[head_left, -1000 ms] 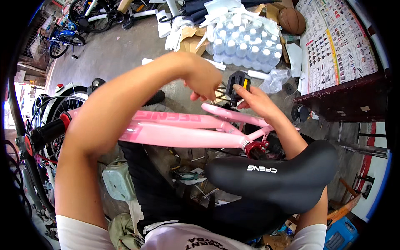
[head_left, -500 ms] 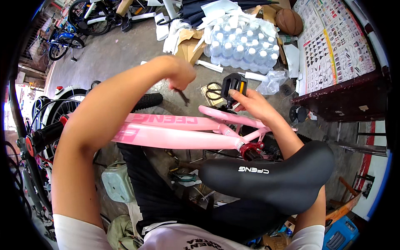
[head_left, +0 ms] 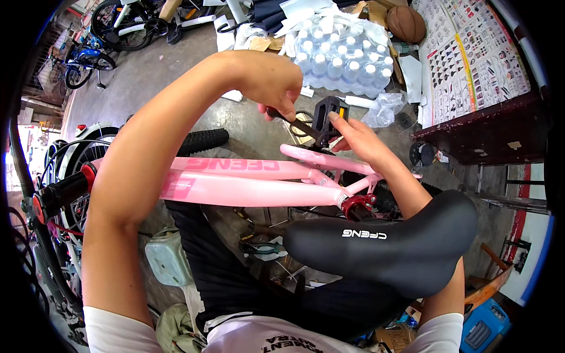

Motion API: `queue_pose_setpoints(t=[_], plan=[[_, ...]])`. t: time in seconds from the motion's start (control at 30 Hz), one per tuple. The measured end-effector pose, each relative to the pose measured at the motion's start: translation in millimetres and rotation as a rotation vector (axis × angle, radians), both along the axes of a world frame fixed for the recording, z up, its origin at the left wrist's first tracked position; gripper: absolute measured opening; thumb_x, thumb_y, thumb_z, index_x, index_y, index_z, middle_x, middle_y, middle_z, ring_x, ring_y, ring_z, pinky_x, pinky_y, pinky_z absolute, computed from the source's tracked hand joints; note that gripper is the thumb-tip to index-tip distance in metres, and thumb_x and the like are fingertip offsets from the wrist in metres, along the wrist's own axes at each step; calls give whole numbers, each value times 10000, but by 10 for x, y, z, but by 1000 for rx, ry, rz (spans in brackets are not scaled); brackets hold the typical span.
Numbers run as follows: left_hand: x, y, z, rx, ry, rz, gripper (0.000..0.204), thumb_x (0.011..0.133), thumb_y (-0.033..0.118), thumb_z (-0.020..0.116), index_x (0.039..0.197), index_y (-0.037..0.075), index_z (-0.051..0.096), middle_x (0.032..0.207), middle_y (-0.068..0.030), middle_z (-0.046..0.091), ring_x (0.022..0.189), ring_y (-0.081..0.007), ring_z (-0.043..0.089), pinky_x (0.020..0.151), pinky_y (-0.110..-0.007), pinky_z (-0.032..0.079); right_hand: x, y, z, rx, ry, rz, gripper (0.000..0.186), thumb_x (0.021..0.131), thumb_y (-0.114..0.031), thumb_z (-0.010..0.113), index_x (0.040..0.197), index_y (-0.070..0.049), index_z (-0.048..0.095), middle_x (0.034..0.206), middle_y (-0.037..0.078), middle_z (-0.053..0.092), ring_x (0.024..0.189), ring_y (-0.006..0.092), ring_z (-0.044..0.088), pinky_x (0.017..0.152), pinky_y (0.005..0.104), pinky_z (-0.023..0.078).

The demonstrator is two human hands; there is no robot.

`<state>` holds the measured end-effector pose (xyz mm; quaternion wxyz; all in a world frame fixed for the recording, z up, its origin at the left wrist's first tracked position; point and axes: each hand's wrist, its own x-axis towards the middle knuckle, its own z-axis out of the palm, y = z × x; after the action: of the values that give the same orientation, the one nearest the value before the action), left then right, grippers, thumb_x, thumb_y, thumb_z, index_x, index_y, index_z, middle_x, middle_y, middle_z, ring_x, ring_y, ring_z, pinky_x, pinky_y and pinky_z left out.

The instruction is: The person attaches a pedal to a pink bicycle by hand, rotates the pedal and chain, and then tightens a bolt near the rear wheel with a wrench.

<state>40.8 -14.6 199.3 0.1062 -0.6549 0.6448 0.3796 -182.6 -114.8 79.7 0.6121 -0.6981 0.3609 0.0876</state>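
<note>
Our curled left hand (head_left: 275, 87) grips a wrench (head_left: 304, 127) slanting rightward toward the pedal (head_left: 323, 116) pinched in our right hand (head_left: 362, 140).

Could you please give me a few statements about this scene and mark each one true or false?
1. The left hand holds a dark tool. True.
2. The bicycle frame below the hands is blue. False: it is pink.
3. The saddle is black. True.
4. The right hand grips the saddle. False: it holds the black pedal.
5. The basketball lies to the left of the bottles in the picture. False: it lies to their right.
6. The pedal has a yellow-orange reflector. True.
</note>
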Motion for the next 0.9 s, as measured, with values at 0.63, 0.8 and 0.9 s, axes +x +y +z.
queue_pose_setpoints(t=[0.63, 0.8, 0.9], plan=[[-125, 42, -91, -276, -43, -146, 175, 823, 188, 675, 888, 25, 670, 718, -123, 674, 704, -303, 674, 651, -428, 493, 48, -56, -70, -153, -16, -14, 401, 952, -382, 641, 960, 11, 723, 813, 42, 700, 672, 94, 614, 633, 260, 516], [-156, 5, -92, 61, -78, 8, 218, 900, 191, 622, 912, 12, 747, 772, -120, 728, 670, -213, 708, 666, -390, 523, 23, -64, -108, -87, -69, 0, 410, 956, -392, 631, 1001, 5, 721, 886, 60, 711, 744, 101, 633, 660, 262, 521], [-137, -7, -125, 28, -70, 14, 228, 904, 209, 629, 900, 16, 752, 776, -138, 723, 698, -248, 705, 681, -397, 522, -6, -109, -208, -121, -94, 12, 533, 909, -496, 632, 1007, 19, 730, 831, 111, 730, 703, 158, 686, 672, 306, 553]])
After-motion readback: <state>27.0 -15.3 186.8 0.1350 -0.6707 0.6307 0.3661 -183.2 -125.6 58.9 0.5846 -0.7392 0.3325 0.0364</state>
